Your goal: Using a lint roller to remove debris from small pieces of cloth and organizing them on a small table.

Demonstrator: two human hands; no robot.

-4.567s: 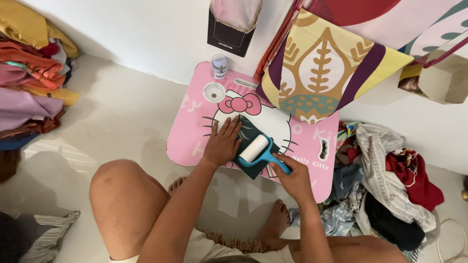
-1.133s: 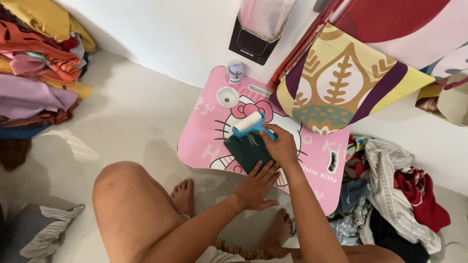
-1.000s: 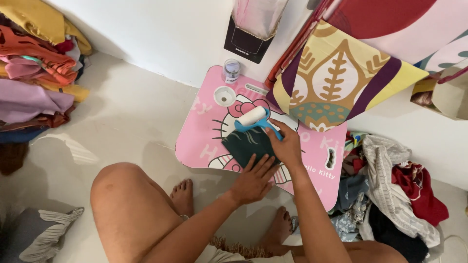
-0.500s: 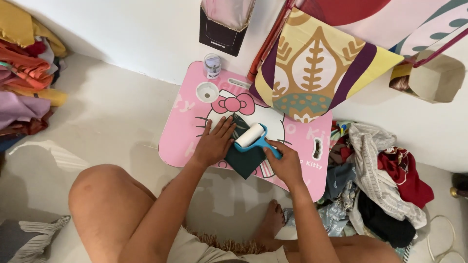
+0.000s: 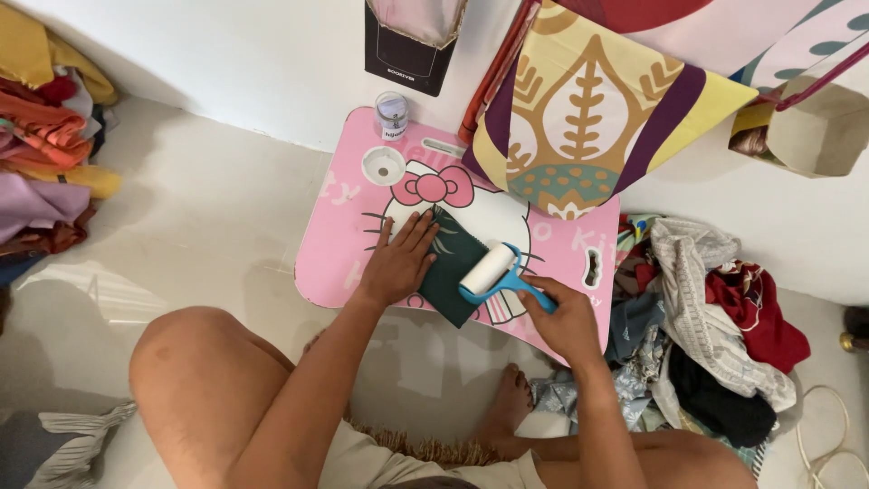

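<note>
A small dark green folded cloth (image 5: 455, 263) lies on a pink lap table (image 5: 344, 244) with a cartoon cat print. My left hand (image 5: 398, 261) presses flat on the cloth's left part, fingers spread. My right hand (image 5: 568, 319) grips the blue handle of a lint roller (image 5: 489, 270), whose white roll rests on the cloth's right edge.
A small clear jar (image 5: 392, 115) stands at the table's far corner by the white wall. A patterned fabric bag (image 5: 588, 118) overhangs the table's right side. Loose clothes (image 5: 706, 317) are heaped on the floor at right, folded clothes (image 5: 45, 136) stacked at left. My bare knee (image 5: 195, 362) is near the table's front.
The roller has moved from the cloth's middle toward its near right edge, with my right hand drawn back. Earlier, my left hand shifted from the cloth's near edge to its left part.
</note>
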